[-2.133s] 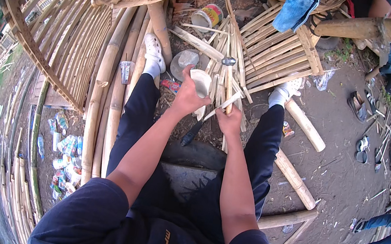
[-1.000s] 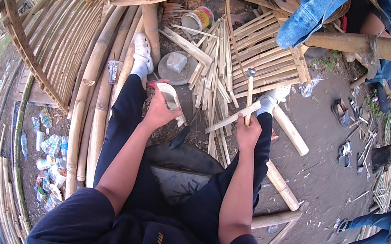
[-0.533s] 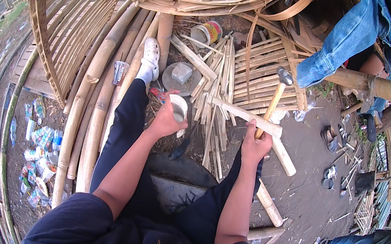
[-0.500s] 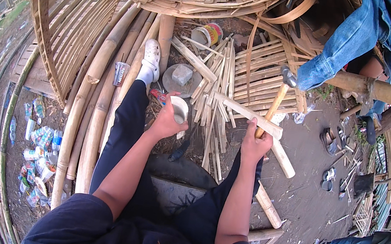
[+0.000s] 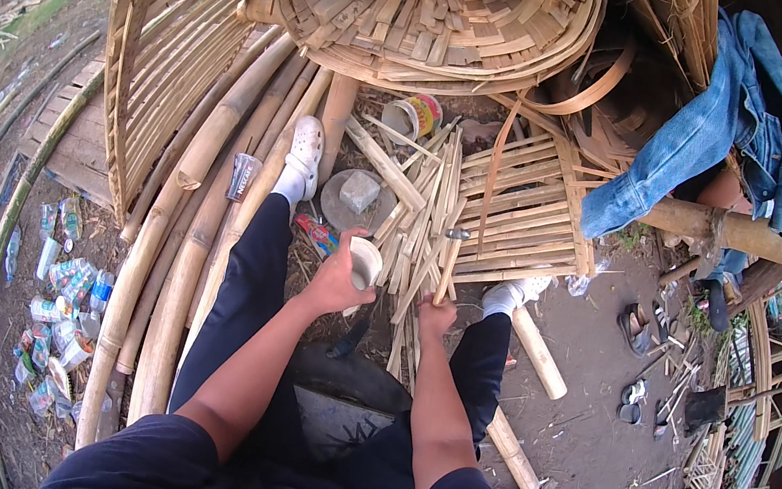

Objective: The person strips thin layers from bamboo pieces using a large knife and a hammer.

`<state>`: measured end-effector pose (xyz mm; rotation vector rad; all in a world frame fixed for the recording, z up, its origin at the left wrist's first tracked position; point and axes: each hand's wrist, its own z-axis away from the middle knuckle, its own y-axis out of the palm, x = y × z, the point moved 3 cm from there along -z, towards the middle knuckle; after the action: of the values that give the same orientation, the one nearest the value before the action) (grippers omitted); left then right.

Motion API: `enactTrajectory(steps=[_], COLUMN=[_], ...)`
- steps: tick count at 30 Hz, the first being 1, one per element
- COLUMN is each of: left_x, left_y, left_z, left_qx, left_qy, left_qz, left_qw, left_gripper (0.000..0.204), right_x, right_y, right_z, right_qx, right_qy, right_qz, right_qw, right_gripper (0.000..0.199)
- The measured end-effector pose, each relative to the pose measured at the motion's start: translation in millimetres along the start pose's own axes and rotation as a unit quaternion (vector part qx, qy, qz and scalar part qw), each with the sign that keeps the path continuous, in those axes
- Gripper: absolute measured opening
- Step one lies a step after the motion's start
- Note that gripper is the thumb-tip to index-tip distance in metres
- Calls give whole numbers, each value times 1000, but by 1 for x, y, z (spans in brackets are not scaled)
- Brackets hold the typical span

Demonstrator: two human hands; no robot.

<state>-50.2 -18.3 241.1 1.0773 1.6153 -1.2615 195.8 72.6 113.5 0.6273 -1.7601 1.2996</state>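
The left hand [image 5: 337,282] grips a short bamboo piece [image 5: 366,263] between the knees, above the ground. The right hand [image 5: 436,314] is closed around a hammer [image 5: 449,263] held upright over the strips [image 5: 424,229]. It looks like the striking step; aligning hammer and piece comes next.

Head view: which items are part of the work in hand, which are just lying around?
In hand:
- left hand holding a white cup
- right hand gripping a hammer
- bamboo slats just beyond both hands

Lying about:
- denim jacket on a pole
- plastic bottles
- sandals
- paint tin
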Motion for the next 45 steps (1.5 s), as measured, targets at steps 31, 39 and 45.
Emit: enactTrajectory(steps=[31, 39, 45], left_x=[4, 60, 74], left_y=[29, 72, 129], left_z=[-3, 35, 54], left_qx=[127, 363, 332], left_qy=[49, -236, -309], left_qz=[-154, -375, -418], left_qw=[979, 820, 787], left_gripper=[71, 50, 57], right_x=[101, 87, 87], right_y=[-31, -34, -40], right_z=[75, 62, 62], right_qx=[246, 167, 164], right_qy=[144, 66, 29], right_qz=[-317, -272, -244], right_qw=[904, 945, 955], right_gripper=[38, 23, 20])
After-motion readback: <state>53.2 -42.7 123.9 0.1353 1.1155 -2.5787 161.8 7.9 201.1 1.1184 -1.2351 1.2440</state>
